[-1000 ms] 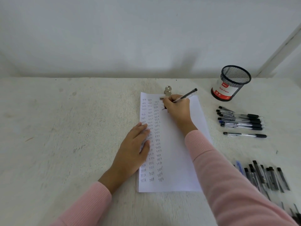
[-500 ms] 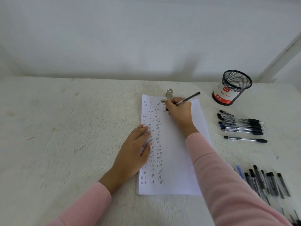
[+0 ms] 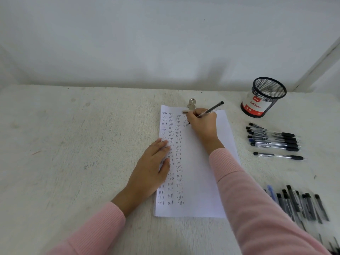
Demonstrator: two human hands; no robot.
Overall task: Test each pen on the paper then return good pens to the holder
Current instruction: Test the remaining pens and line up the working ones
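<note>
Pale wall (image 3: 165,43) — speckled white table (image 3: 73,144)

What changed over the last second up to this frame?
Almost nothing. The right hand keeps gripping the pen, tip on the paper near the metal clip; at most a tiny writing stroke. Nothing taken or released. The left hand stays flat on the paper's left edge; mesh pen holder, the pen row and the pen pile are unmoved.

I have one view only, from the head: it looks forward and down across the table (image 3: 73,162), near the paper (image 3: 196,181), toward the wall (image 3: 165,43).
</note>
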